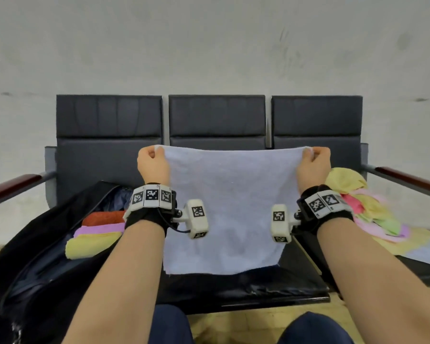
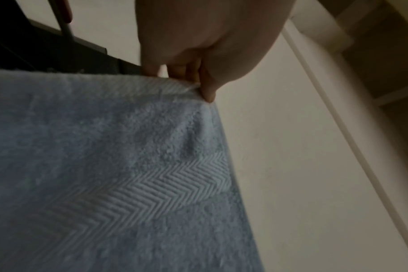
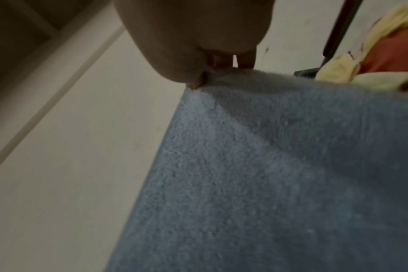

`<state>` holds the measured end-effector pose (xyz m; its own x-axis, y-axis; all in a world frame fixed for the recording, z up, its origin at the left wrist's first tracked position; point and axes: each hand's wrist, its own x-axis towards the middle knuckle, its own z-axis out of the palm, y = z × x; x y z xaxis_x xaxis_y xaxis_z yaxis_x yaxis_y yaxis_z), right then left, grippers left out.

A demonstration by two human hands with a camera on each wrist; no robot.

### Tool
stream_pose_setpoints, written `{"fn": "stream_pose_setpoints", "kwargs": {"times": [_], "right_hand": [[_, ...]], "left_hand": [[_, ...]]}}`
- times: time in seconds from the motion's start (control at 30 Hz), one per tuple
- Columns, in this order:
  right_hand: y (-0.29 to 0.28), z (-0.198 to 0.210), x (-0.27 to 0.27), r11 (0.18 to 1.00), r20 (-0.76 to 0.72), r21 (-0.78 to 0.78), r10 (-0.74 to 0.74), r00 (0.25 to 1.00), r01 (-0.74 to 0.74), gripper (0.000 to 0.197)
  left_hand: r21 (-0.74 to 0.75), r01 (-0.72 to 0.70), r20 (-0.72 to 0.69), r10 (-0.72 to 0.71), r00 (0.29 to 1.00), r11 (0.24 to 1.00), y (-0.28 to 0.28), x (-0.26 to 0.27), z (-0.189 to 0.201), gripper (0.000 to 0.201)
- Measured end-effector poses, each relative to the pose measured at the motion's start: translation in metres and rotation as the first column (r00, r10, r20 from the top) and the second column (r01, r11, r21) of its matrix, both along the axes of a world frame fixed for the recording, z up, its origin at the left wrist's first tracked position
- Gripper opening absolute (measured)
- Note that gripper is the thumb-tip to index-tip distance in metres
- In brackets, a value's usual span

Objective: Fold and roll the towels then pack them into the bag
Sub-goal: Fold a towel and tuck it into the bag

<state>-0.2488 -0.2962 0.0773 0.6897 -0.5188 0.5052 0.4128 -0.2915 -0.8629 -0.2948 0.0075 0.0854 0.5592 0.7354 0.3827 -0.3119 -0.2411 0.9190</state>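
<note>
A pale blue terry towel [image 1: 230, 207] is held up between the left hand [image 1: 152, 163] and the right hand [image 1: 313, 165], before a three-seat black padded bench [image 1: 216, 120]. An open black fabric bag [image 1: 47, 244] lies left; a heap of loose pastel towels [image 1: 365, 207] lies right.

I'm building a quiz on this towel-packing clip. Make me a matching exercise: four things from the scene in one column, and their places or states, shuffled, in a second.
Things:
1. light blue towel
2. black bag
3. yellow rolled towel
4. loose pile of towels

Places or states:
A. lies inside the open bag
B. heaped on the seat at the person's right
C. held up spread by its top corners, left hand and right hand
D. lies open at the person's left

Pairs: 1-C, 2-D, 3-A, 4-B
</note>
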Motion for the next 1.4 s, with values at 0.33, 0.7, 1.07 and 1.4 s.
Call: {"fn": "stream_pose_setpoints", "kwargs": {"times": [0.33,0.7,1.07,1.4], "right_hand": [[-0.015,0.012,-0.016,0.997,-0.037,0.065,-0.030,0.999,0.032,0.026],[0.016,0.008,-0.015,0.957,-0.281,0.095,0.289,0.915,-0.273,0.011],[0.059,0.005,-0.037,0.863,-0.270,0.131,0.505,0.820,-0.489,0.008],[0.052,0.005,-0.040,0.767,-0.227,0.203,0.641,0.733,-0.609,0.016]], "left_hand": [[0.099,0.014,-0.024,-0.011,1.000,0.995,-0.003,-0.003,0.002,0.028],[-0.017,0.317,-0.208,-0.313,0.927,0.948,-0.042,0.010,-0.002,0.013],[-0.001,0.587,-0.195,-0.576,0.794,0.809,-0.110,0.020,-0.012,0.005],[0.032,0.665,-0.124,-0.657,0.744,0.747,-0.115,0.017,-0.014,0.015]]}}
